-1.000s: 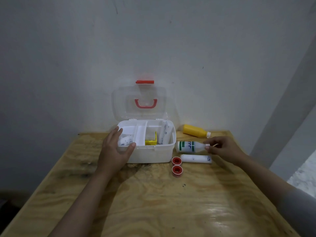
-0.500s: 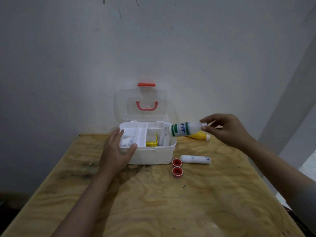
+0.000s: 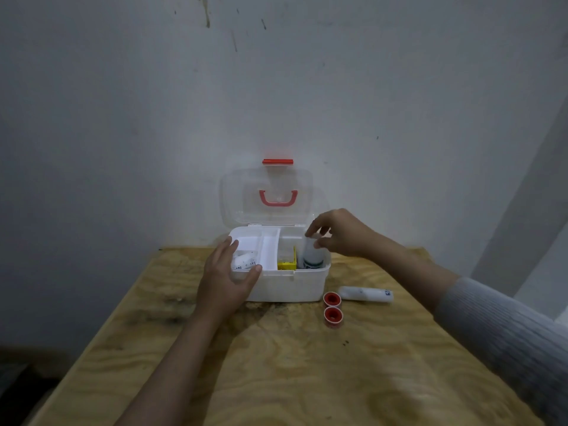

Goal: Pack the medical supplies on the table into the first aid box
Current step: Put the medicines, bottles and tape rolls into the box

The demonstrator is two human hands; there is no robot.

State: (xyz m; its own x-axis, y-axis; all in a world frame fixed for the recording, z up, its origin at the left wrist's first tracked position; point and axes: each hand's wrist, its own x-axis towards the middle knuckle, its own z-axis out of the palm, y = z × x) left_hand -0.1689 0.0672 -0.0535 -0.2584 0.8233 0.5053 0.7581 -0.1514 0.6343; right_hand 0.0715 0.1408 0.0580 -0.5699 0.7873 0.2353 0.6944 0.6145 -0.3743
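The white first aid box (image 3: 285,285) stands open at the table's far edge, its clear lid (image 3: 267,198) upright against the wall. My left hand (image 3: 226,279) grips its front left rim. My right hand (image 3: 336,233) holds the top of a white bottle with a green label (image 3: 312,256), upright in the box's right compartment. A yellow item (image 3: 287,264) and white rolls (image 3: 244,261) lie inside. On the table to the right of the box lie a white roll (image 3: 367,294) and two red-capped tape spools (image 3: 332,307).
The plywood table (image 3: 276,364) ends against a grey wall just behind the box. The yellow bottle seen before is hidden behind my right arm. My grey sleeve (image 3: 507,333) crosses the table's right side.
My right hand lifted the white bottle off the table, carried it left over the box and stood it in the right compartment. My left hand stayed on the box.
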